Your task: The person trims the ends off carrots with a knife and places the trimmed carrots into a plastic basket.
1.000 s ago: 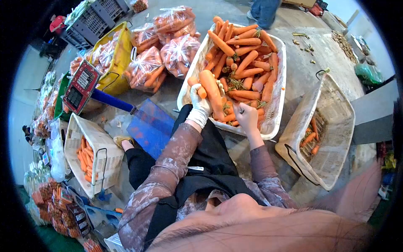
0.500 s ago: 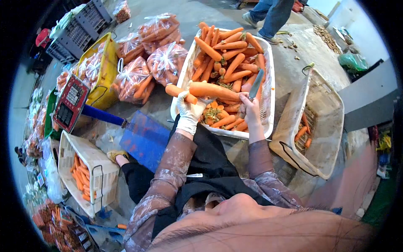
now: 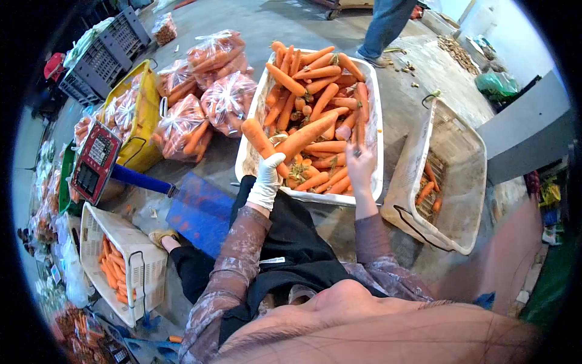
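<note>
My left hand [image 3: 267,180], in a white glove, is closed on two carrots over the near left part of the white crate [image 3: 377,176]. One carrot [image 3: 259,141] points up and left; a longer carrot [image 3: 309,133] slants up to the right across the pile. My bare right hand [image 3: 361,162] is closed above the crate's right side and blurred by motion. A dark bit of the knife [image 3: 357,152] shows at its fingers; the blade cannot be made out. Whole carrots [image 3: 303,91] fill the crate's far half, with cut pieces and green tops nearer me.
Bagged carrots [image 3: 227,100] and a yellow crate [image 3: 142,121] stand left, behind a scale with a red display [image 3: 97,161] and blue platform [image 3: 200,212]. Tilted crates with carrots lie at left [image 3: 148,273] and right [image 3: 473,212]. A person's leg [image 3: 385,27] is beyond.
The carrots in my left hand have swung more upright. My right hand has come off the long carrot and moved slightly lower; the knife blade, plain before, is lost in blur. The view has shifted slightly.
</note>
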Demonstrator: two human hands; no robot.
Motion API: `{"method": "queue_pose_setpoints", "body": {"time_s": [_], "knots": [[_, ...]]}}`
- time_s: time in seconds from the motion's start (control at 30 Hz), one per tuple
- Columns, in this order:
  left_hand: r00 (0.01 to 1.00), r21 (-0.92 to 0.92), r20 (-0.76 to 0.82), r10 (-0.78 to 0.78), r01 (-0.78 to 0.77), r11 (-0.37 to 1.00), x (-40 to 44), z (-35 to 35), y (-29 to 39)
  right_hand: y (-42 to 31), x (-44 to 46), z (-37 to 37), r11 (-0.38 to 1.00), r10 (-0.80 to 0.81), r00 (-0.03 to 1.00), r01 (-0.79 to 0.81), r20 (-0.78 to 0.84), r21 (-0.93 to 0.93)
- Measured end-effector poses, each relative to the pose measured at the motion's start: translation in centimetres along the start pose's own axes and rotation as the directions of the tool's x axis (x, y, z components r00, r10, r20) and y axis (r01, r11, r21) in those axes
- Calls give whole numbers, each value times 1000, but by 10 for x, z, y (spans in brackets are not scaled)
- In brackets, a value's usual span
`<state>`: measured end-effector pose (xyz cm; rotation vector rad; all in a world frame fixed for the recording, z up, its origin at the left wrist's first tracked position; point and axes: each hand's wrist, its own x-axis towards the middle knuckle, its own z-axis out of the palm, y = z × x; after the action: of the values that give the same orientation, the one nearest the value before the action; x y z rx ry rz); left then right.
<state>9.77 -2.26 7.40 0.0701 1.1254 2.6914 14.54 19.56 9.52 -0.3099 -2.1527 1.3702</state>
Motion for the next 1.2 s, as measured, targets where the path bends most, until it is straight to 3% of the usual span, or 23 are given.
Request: {"method": "queue_pose_setpoints", "body": {"time_s": [0.03,0.13,0.23,0.37,0.47,0.6,0.7,0.73,0.77,0.8,0.83,0.87,0.97,1.0,1.03,1.07,1.1,1.13,1.17,1.2], "knots": [[997,47,-30,76,-75,996,0,1,1,-3,-11,4,970,-107,994,111,27,-218],[993,126,-25,117,-113,986,1,0,2,-33,-34,14,941,-104,989,133,107,-312],[988,213,-25,151,-142,967,0,-1,-3,-22,-36,32,959,-108,985,139,137,-248],[976,250,-36,217,-201,947,2,-2,-8,-17,-36,42,927,16,983,55,185,-370],[977,408,6,213,-197,892,-1,-1,-3,-14,-38,47,907,24,978,65,207,-416],[980,445,-10,200,-175,878,-5,4,-3,-2,-38,57,880,96,978,4,184,-475],[982,441,-17,189,-163,883,-2,3,-9,27,-27,70,894,49,958,84,283,-441],[974,552,41,223,-208,807,0,2,-11,36,-18,77,866,192,893,42,408,-499],[961,652,111,252,-262,712,2,3,-12,65,-14,96,885,230,881,-12,413,-466],[888,602,376,264,-450,660,-1,7,-15,82,-10,100,886,225,884,-11,410,-464],[839,597,513,178,-499,628,-12,19,-9,96,-5,100,917,254,873,-80,417,-391],[939,624,338,-59,-177,761,-31,26,0,108,4,99,940,275,862,-147,427,-309],[981,344,158,-108,47,938,-39,6,-2,127,8,93,929,348,784,-360,514,-79],[989,291,85,-120,91,952,-39,-8,4,123,2,90,920,386,773,-360,503,-154],[992,233,16,-127,120,965,-37,-20,11,112,-5,85,905,425,760,-358,492,-228],[991,56,120,-53,46,997,-43,-9,31,111,-6,80,928,347,798,-217,492,-302],[995,-91,94,-44,52,994,-51,-19,43,117,-1,75,929,257,826,-67,502,-365],[996,-212,49,-69,78,974,-62,-34,57,127,4,75,932,293,829,-137,476,-335],[996,-326,-16,-85,75,942,-79,-51,72,136,5,82,934,328,815,-203,477,-296],[992,-480,-94,-82,27,877,-100,-62,88,148,0,95,966,221,879,-257,422,31]]}}
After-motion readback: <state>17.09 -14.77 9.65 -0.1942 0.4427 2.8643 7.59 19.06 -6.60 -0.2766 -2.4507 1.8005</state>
